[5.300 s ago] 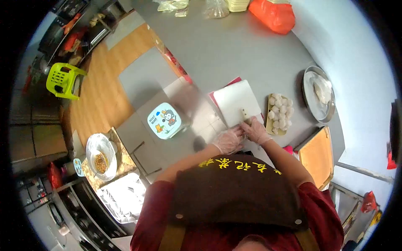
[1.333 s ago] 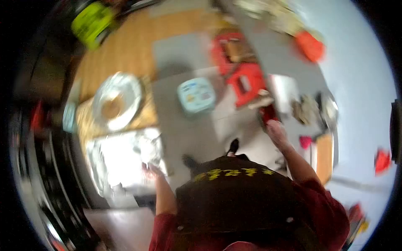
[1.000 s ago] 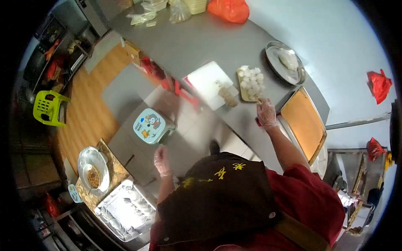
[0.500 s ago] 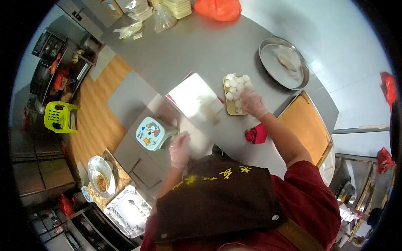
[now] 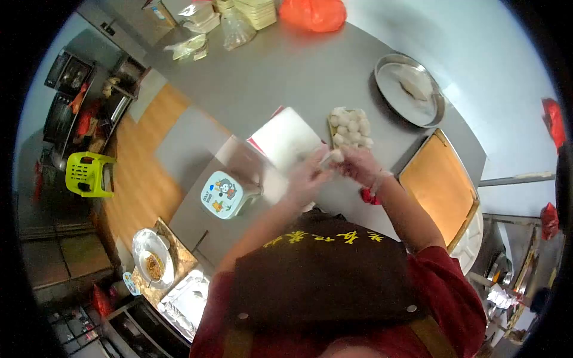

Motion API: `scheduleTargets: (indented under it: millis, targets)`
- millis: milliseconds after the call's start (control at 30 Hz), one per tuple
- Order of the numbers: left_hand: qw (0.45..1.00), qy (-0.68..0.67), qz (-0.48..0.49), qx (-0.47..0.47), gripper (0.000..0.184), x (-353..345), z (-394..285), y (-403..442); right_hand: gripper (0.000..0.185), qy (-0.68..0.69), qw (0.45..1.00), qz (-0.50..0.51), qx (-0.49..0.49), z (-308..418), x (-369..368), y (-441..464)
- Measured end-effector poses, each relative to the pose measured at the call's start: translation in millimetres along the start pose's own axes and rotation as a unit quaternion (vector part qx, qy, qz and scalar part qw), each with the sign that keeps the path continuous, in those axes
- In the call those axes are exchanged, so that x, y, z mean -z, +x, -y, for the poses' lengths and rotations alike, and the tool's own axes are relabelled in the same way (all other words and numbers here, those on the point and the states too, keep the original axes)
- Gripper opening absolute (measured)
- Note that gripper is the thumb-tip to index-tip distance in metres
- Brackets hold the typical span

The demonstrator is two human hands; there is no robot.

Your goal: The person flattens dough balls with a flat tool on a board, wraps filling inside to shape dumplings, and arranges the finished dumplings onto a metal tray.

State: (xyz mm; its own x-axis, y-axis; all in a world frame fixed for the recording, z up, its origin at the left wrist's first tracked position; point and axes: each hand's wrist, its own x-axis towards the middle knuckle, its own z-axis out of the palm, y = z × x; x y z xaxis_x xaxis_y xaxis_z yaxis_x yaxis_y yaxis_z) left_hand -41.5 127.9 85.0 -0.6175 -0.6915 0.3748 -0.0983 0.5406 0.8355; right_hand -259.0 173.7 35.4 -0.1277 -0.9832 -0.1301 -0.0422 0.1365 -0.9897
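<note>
Both hands wear clear plastic gloves and meet in front of the apron, near the table's edge. A white ball (image 5: 336, 156) shows between them, with the fingers of my right hand (image 5: 357, 166) closed round it. My left hand (image 5: 307, 179) is beside it, its fingers blurred by motion. Just beyond my hands lies a white board (image 5: 286, 138) with a dark pink edge. A yellowish tray (image 5: 332, 128) of several white balls stands beyond my right hand. Part of a dark red cloth (image 5: 371, 196) shows below my right wrist.
A round metal pan (image 5: 394, 95) with a pale item stands at the right back. Nearer is an orange-lined tray (image 5: 439, 179). Bags and stacked trays (image 5: 256, 12) line the far edge. A stool (image 5: 222, 194) is at the left, with a metal bowl (image 5: 169, 262) farther left.
My right hand has come back from the tray of balls toward the body. My left hand has moved right and up to meet it. A white ball now shows between them.
</note>
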Motion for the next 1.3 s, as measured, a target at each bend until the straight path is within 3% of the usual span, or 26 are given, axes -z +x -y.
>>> scheduleTargets:
  millis: [67,167,233,267,300,333,433,467,533,600,667,733,767,833,867,933,967,1033,1133,1233,1300]
  targets:
    - [0.985,-0.110,0.036,0.126,0.037,9,-15,7,0.034,-0.231,0.969,0.039,0.078,32,-36,-14]
    - [0.964,-0.171,0.008,0.202,0.035,24,-2,-1,0.031,-0.094,0.993,0.063,-0.018,26,-49,-15]
    - [0.945,-0.226,-0.021,0.236,0.034,42,-3,-1,0.028,-0.352,0.930,-0.106,0.031,75,-53,-27]
    - [0.899,-0.316,-0.045,0.300,0.032,51,-2,-5,0.028,-0.354,0.928,-0.112,0.024,66,-46,-31]
    - [0.839,-0.401,-0.069,0.361,0.031,58,-1,-8,0.027,-0.432,0.888,-0.157,-0.009,46,-32,-35]
    - [0.837,-0.406,-0.066,0.361,0.031,62,-1,-9,0.025,-0.508,0.838,-0.196,-0.040,31,-20,-37]
    - [0.794,-0.465,-0.098,0.380,0.035,66,12,-20,0.026,-0.584,0.797,-0.154,0.006,11,-4,-46]
    - [0.891,-0.346,-0.045,0.290,0.036,61,31,-25,0.026,-0.584,0.797,-0.154,0.004,9,-6,-42]
    - [0.957,-0.217,0.013,0.190,0.037,58,24,-17,0.026,-0.530,0.815,-0.218,-0.088,18,-15,-29]
    - [0.845,-0.404,-0.013,0.350,0.028,50,6,-10,0.028,-0.550,0.803,-0.210,-0.089,-15,-2,-18]
    - [0.817,-0.445,0.006,0.368,0.028,47,1,-3,0.031,-0.570,0.791,-0.202,-0.086,-20,9,-14]
    - [0.783,-0.487,0.021,0.386,0.028,46,-5,3,0.028,-0.329,0.920,-0.115,-0.179,11,16,-18]
    - [0.791,-0.473,0.048,0.386,0.031,47,-9,6,0.028,-0.332,0.920,-0.111,-0.179,22,17,-19]
    - [0.796,-0.459,0.069,0.389,0.034,41,-3,4,0.025,-0.094,0.957,-0.115,-0.249,37,7,-27]
    - [0.890,-0.368,0.100,0.249,0.037,32,12,-1,0.025,-0.092,0.957,-0.112,-0.250,44,-2,-29]
    - [0.951,-0.261,0.132,0.099,0.040,15,32,-6,0.020,0.109,0.961,-0.070,-0.244,56,-25,-32]
    - [0.941,-0.285,0.144,0.109,0.042,4,39,-6,0.020,0.110,0.961,-0.073,-0.243,45,-34,-31]
    - [0.929,-0.313,0.161,0.117,0.043,-6,46,-5,0.022,-0.109,0.990,-0.013,-0.093,29,-55,-28]
    - [0.979,-0.163,0.118,0.038,0.043,2,51,-1,0.022,-0.168,0.984,-0.037,-0.047,78,-81,-37]
    - [0.971,-0.174,0.152,0.060,0.041,18,30,4,0.022,-0.049,0.995,-0.074,-0.034,39,-81,-31]
    - [0.935,-0.259,0.144,0.195,0.039,22,9,11,0.021,-0.043,0.994,-0.090,-0.054,37,-79,-27]
